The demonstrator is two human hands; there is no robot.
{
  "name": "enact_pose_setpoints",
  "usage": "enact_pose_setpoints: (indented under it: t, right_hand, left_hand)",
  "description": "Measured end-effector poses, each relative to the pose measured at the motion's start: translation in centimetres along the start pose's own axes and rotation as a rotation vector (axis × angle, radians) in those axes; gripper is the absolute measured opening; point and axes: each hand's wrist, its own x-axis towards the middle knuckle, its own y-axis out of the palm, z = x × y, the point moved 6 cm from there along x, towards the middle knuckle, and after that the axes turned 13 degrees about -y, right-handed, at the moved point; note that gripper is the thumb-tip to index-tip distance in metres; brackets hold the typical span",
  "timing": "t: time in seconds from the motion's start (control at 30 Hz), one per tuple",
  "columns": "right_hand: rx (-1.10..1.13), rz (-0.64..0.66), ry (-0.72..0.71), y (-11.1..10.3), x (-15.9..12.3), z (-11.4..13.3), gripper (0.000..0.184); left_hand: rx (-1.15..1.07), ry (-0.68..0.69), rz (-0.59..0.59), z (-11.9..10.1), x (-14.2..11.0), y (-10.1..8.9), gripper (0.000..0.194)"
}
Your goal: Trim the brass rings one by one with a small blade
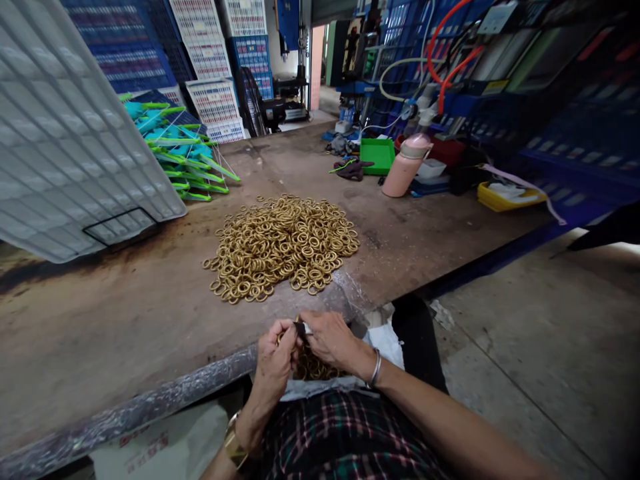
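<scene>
Pinching a gold ring [279, 339], our left hand [275, 357] meets our right hand [333, 339], clamped on a small dark piece [300, 328], lower centre; a slack grip could drop either.

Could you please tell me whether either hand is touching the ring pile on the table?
No, the left hand and right hand meet nearer the person, apart from the ring pile.
</scene>
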Motion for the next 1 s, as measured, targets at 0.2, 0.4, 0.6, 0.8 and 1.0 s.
enact_pose_setpoints:
  t: [0.2, 0.4, 0.6, 0.8, 1.0]
  right_hand:
    - [-0.125, 0.027, 0.109, 0.2, 0.5, -0.6, 0.024]
    - [-0.176, -0.127, 0.305, -1.9, 0.6, -4.3, 0.027]
    - [-0.193, -0.202, 0.347, -2.9, 0.8, -6.2, 0.024]
    - [-0.211, -0.215, 0.323, -2.5, 1.0, -6.3, 0.025]
    - [0.056, -0.408, 0.217, -3.2, 0.4, -6.7, 0.018]
  left_hand:
    - [-0.045, -0.048, 0.053, 0.1, -0.3, 0.2, 0.032]
    - [-0.191, -0.132, 0.226, 0.0, -1.3, 1.1, 0.027]
    - [-0.366, -0.229, 0.220, 0.4, -0.2, 0.9, 0.031]
    - [-0.431, -0.257, 0.268, 0.3, 0.0, 0.9, 0.024]
    - [-0.513, -0.271, 0.301, -0.1, 0.5, 0.8, 0.019]
